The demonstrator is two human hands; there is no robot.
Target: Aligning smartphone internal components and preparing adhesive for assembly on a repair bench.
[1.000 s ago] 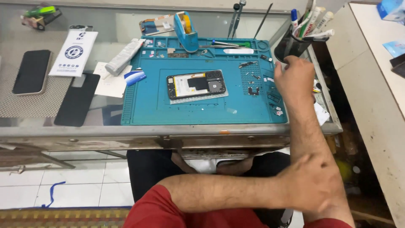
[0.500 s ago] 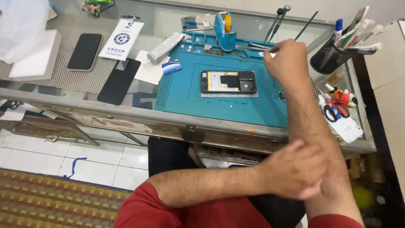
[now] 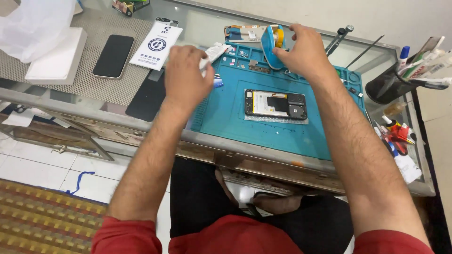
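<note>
An opened phone (image 3: 275, 103) lies back up, its insides showing, in the middle of a teal work mat (image 3: 226, 117). My left hand (image 3: 186, 75) hovers over the mat's left edge, its fingers curled on the near end of a white tube (image 3: 215, 49). My right hand (image 3: 306, 51) is at the mat's far edge. Its thumb and fingers close on the right side of a blue tape dispenser (image 3: 272, 44) with a yellow roll. Both forearms reach across the glass counter (image 3: 207, 28).
A dark phone (image 3: 113, 55) and a white card (image 3: 156, 44) lie on a grey mesh pad at left, with a dark glass panel (image 3: 148, 96) nearby. A black cup of tools (image 3: 391, 84) stands at right, above red scissors (image 3: 398, 134). Metal rods (image 3: 340, 40) lie behind the mat.
My left hand rose from my lap to the white tube at the mat's left edge. My right hand moved left from the mat's right side to the tape dispenser. The view shifted.
</note>
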